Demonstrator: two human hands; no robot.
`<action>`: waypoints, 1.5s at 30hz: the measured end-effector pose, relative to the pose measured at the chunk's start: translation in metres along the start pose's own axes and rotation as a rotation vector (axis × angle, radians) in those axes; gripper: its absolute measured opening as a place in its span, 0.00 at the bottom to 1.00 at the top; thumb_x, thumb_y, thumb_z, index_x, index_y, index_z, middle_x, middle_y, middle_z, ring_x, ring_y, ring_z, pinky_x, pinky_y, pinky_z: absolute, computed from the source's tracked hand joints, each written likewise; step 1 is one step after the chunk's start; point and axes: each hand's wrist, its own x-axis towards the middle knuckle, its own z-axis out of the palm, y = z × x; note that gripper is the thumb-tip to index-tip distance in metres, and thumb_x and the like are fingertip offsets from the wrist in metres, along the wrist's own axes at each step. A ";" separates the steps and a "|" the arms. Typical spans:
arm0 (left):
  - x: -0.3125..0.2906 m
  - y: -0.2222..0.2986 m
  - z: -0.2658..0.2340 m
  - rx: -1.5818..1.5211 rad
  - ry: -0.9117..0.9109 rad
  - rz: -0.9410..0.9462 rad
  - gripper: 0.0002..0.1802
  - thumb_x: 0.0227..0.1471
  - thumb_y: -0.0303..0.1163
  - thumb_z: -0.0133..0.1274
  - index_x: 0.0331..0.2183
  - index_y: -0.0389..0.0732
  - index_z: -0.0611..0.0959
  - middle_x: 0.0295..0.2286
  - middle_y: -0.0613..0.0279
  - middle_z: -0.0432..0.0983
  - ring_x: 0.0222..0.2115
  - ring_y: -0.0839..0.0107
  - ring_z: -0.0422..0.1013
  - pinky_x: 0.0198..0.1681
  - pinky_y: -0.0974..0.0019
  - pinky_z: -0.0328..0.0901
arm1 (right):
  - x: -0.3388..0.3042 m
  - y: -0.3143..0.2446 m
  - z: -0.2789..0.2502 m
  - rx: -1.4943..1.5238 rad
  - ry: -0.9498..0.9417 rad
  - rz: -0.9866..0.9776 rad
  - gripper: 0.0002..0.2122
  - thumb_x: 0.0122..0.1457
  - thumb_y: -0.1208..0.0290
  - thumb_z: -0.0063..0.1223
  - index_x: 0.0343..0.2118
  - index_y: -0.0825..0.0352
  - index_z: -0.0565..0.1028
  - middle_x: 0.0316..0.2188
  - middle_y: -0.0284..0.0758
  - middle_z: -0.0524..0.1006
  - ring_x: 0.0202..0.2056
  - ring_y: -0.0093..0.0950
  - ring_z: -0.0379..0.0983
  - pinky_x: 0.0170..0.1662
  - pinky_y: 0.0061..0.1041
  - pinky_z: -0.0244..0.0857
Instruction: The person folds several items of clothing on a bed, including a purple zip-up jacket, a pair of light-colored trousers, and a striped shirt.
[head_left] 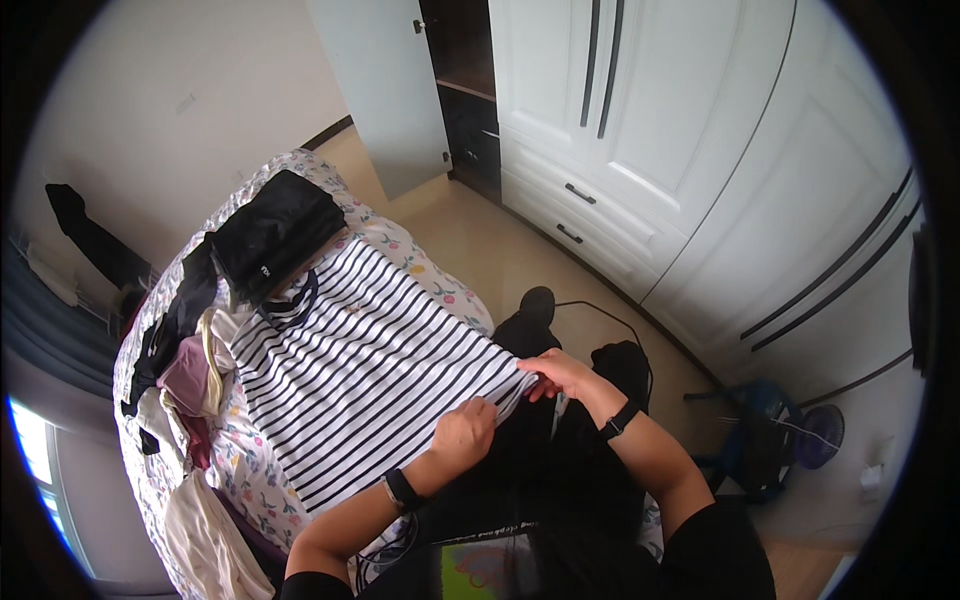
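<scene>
A white T-shirt with dark stripes [370, 360] lies spread on the flowered bed, its dark neckband pointing away from me. My right hand [555, 374] pinches the shirt's hem at its right corner, next to my knees. Closed on the same hem a little to the left is my left hand [465, 430], its fingertips partly hidden by the hand itself. Between both hands the hem is bunched slightly and lifted off the bed edge. Just past the neckband rests a stack of folded black clothes [280, 230].
Loose pink, cream and black garments [190, 375] are heaped along the left of the flowered bedspread [262, 480]. A cream garment [215, 540] lies lower left. White wardrobes [650, 90] line the right, one door [385, 90] standing open. A purple fan [818, 437] is at right.
</scene>
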 end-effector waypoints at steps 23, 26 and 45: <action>0.005 0.003 -0.007 -0.302 0.282 -0.143 0.06 0.39 0.21 0.57 0.24 0.38 0.77 0.20 0.55 0.71 0.21 0.56 0.70 0.24 0.61 0.65 | -0.030 0.030 0.046 -0.244 0.110 -0.269 0.11 0.53 0.70 0.48 0.23 0.74 0.76 0.19 0.39 0.78 0.17 0.27 0.76 0.17 0.21 0.64; 0.002 0.012 -0.006 -0.277 0.149 0.004 0.08 0.38 0.22 0.58 0.26 0.38 0.77 0.22 0.57 0.73 0.24 0.56 0.71 0.25 0.60 0.66 | -0.031 0.037 0.045 -0.144 0.064 -0.219 0.11 0.55 0.70 0.46 0.27 0.72 0.77 0.22 0.38 0.79 0.20 0.26 0.76 0.16 0.18 0.60; 0.012 0.004 -0.008 -0.228 0.292 -0.052 0.08 0.37 0.20 0.59 0.26 0.39 0.79 0.23 0.58 0.72 0.23 0.60 0.70 0.25 0.62 0.66 | -0.031 0.043 0.039 -0.079 0.032 -0.226 0.13 0.57 0.66 0.46 0.29 0.72 0.78 0.25 0.39 0.80 0.22 0.26 0.77 0.16 0.18 0.57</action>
